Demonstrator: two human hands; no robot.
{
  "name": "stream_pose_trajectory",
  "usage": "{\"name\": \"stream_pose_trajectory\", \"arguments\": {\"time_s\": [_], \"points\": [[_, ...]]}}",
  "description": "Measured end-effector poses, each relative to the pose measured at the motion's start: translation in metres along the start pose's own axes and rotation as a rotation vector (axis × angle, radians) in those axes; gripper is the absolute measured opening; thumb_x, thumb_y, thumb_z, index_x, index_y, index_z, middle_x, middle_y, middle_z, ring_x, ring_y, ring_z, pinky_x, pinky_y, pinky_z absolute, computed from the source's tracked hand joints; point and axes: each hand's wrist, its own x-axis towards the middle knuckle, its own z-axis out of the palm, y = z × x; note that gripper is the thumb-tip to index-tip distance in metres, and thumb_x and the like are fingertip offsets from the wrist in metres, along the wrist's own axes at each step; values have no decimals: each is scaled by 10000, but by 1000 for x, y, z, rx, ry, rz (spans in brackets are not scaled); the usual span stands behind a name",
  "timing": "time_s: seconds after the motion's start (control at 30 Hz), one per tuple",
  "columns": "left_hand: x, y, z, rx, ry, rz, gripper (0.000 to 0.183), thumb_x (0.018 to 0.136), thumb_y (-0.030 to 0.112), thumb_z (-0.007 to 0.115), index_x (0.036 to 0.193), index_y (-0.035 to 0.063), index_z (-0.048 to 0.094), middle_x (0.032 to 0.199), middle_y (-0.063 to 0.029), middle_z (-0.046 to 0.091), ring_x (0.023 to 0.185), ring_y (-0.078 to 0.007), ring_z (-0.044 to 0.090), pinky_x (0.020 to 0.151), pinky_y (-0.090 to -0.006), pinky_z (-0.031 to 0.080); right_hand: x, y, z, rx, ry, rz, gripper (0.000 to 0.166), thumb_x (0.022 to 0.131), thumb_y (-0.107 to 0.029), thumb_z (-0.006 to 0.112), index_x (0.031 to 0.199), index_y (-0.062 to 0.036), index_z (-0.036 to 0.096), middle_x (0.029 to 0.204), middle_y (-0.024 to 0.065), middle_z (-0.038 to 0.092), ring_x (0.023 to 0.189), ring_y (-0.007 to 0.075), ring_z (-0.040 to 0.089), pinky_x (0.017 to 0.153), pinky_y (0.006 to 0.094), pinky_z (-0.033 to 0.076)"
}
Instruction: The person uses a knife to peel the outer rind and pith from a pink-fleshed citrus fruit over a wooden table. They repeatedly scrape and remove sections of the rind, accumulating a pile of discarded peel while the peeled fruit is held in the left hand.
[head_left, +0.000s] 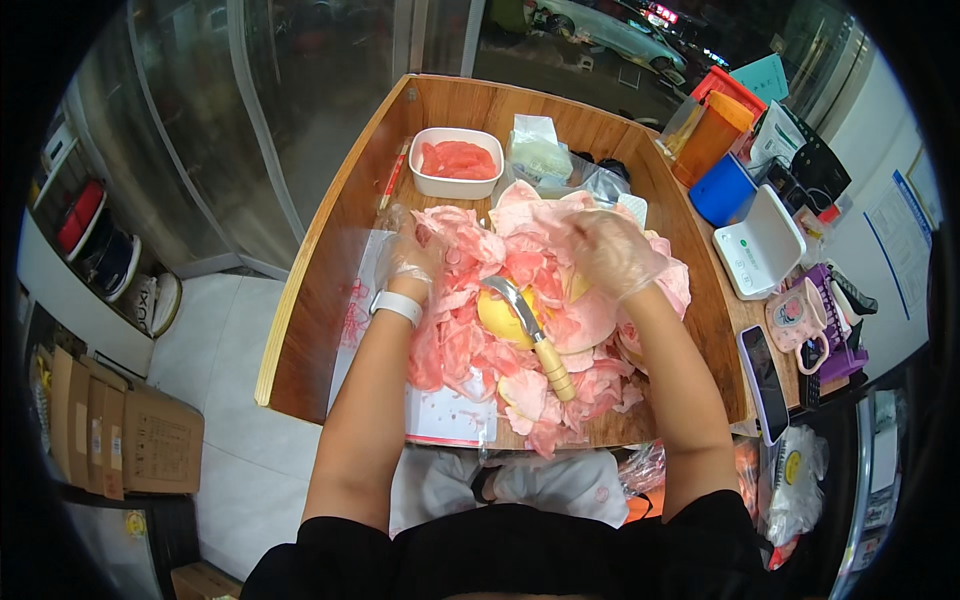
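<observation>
A heap of pink pomelo peel and membranes (457, 330) covers the middle of the wooden desk. On it rests a knife with a curved blade and a turned wooden handle (553, 369), lying across a yellow piece of pomelo rind (501, 315). My left hand (409, 255), in a clear plastic glove, is at the heap's left edge; its fingers are partly hidden. Over the right part of the heap is my right hand (616, 253), also gloved and blurred by motion. Whether either hand holds anything is unclear. Beyond the heap, a white plastic tub (457, 187) contains peeled red pomelo flesh.
Raised wooden sides (330, 217) enclose the desk at left and back. A wrapped packet (538, 154) stands behind the heap. Along the right ledge are a blue container (724, 191), an open white case (757, 247), a pink mug (796, 319) and a smartphone (763, 384).
</observation>
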Motion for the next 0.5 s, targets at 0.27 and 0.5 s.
{"name": "stream_pose_trajectory", "arguments": {"time_s": [0.27,0.5], "points": [[-18,36,-12,223,-98,-159,777,763,194,688,1405,-9,300,1126,-192,613,978,-287,617,841,-339,482,-16,31,-43,106,321,239,175,855,-179,617,944,-43,684,837,164,655,742,290,629,682,379,488],[-40,68,-7,261,-73,-78,728,770,203,693,1361,-27,334,1148,-219,594,981,-282,618,832,-341,491,-28,74,-32,333,82,417,274,840,-207,606,1033,-24,673,881,162,671,774,278,642,716,358,497]]}}
